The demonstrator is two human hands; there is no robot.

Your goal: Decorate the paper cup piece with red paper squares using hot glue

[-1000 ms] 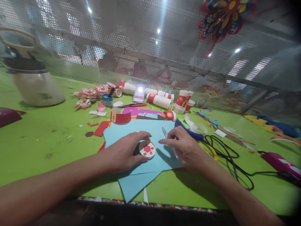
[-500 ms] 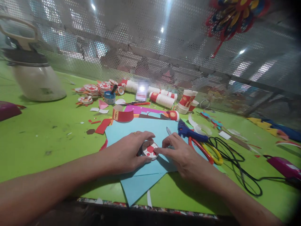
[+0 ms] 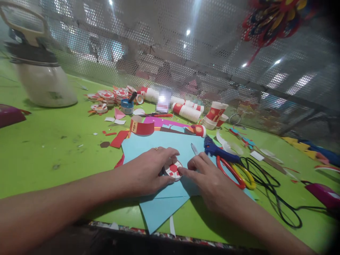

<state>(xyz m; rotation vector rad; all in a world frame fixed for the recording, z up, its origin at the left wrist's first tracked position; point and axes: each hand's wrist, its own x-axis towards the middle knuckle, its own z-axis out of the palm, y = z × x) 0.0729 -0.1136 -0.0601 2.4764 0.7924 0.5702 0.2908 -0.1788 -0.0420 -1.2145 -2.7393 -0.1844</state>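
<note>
A small round white disc with red patches (image 3: 174, 170) sits on light blue paper (image 3: 164, 141). My left hand (image 3: 148, 170) grips its left side between thumb and fingers. My right hand (image 3: 205, 173) touches the disc's right part with the tip of the index finger, and its other fingers are curled around a pen (image 3: 194, 148) that points up and away. Just right of that hand lie a blue glue gun (image 3: 221, 150) and scissors with red and yellow handles (image 3: 232, 173).
Paper cups (image 3: 187, 112) and a blue jar (image 3: 127, 106) stand at the back, beside a pile of red-and-white discs (image 3: 106, 95). A large white container (image 3: 50, 85) is at the far left. Black cable (image 3: 273, 198) coils at the right.
The whole view has shifted slightly, so things appear a little further right. Both hands keep nearly the same pose on the disc.
</note>
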